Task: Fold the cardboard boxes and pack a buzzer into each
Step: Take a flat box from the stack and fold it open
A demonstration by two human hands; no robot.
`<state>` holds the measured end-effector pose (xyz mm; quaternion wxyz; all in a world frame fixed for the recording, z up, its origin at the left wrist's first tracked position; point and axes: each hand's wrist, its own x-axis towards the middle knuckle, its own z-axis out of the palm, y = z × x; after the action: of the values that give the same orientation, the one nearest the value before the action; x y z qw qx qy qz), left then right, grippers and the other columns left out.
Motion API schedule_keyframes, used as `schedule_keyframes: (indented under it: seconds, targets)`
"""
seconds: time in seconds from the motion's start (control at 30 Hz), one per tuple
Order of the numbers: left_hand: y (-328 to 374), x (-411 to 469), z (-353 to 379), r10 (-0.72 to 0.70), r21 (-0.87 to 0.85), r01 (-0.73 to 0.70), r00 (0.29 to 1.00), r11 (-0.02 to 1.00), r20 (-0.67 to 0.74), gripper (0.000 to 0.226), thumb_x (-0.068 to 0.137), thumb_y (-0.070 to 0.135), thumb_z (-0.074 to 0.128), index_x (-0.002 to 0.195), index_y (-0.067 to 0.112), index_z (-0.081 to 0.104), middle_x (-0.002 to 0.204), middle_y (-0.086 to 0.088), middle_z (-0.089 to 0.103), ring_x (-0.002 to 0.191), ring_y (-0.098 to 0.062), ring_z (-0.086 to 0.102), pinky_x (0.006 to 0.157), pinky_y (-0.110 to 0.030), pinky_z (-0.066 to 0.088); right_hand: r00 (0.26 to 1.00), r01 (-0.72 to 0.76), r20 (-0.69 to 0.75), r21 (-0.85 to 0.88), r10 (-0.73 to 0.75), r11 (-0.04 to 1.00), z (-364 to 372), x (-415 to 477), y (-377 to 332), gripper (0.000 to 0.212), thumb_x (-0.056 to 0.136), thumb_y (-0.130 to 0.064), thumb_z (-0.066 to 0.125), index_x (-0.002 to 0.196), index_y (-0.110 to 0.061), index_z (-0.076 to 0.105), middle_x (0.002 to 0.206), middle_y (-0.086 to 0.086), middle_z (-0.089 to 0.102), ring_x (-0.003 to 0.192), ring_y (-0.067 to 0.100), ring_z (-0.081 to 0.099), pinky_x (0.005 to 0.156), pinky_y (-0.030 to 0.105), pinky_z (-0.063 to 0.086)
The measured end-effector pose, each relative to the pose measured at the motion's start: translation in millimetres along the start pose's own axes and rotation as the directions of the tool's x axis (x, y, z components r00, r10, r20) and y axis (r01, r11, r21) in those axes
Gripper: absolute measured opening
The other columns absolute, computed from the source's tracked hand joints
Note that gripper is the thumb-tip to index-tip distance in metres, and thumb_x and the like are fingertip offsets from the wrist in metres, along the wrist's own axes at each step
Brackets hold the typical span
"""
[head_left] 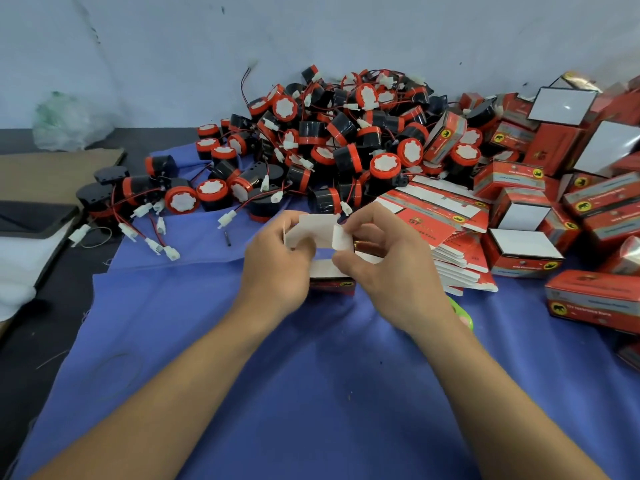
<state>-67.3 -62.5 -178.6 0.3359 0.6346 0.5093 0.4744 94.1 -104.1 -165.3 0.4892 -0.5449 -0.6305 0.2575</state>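
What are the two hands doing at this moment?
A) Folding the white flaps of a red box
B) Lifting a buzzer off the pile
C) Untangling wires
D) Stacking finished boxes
A: the left hand and the right hand both pinch white flaps of the red box above the blue cloth, while the buzzer pile lies behind them, untouched.

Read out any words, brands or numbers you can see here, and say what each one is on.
"ST": gold letters on the topmost flat box; the smaller print beside them is blurred.
Folded boxes: lines of print, too blurred to read.
Held box: print unreadable.
Buzzers: no text visible.
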Motion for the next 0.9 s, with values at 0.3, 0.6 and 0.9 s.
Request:
schedule_keyframes:
  seconds: [0.3, 0.6, 0.9]
  targets:
    - [3, -2, 1, -0.074, -0.109, 0.074, 0.997, 0.991, 0.010, 0.037, 0.084, 0.026, 0.048, 0.093, 0.054, 0.070, 0.094, 0.013, 0.075, 0.092, -0.017, 0.069, 0.085, -0.051, 0.057, 0.994, -0.093, -0.007, 0.408, 0.105, 0.908, 7, 3, 7, 0.018, 0.098, -0.029, 0.062, 0.096, -0.014, 0.071, 0.094, 0.010, 0.074, 0.089, 0.018, 0.069, 0.078, 0.035, 0.056]
    - [8, -7, 2, -0.047, -0.335, 0.128, 0.970, 0.933, 0.238, 0.034, 0.086, 0.028, 0.053, 0.099, 0.051, 0.075, 0.091, 0.016, 0.076, 0.083, -0.002, 0.070, 0.068, -0.021, 0.054, 0.992, -0.100, -0.058, 0.166, 0.111, 0.981, 13, 6, 13, 0.031, 0.079, -0.013, 0.056, 0.099, -0.035, 0.062, 0.100, -0.008, 0.076, 0.086, 0.011, 0.070, 0.069, 0.031, 0.051]
    - [6, -14, 9, -0.084, -0.582, 0.298, 0.927, 0.757, 0.365, 0.043, 0.106, 0.044, 0.043, 0.130, 0.018, 0.067, 0.120, -0.008, 0.076, 0.104, -0.023, 0.074, 0.080, -0.034, 0.062, 0.959, -0.157, -0.201, 0.204, 0.198, 0.966, 11, 4, 9, 0.032, 0.077, -0.009, 0.058, 0.097, -0.028, 0.074, 0.097, -0.011, 0.078, 0.095, 0.013, 0.073, 0.088, 0.046, 0.060]
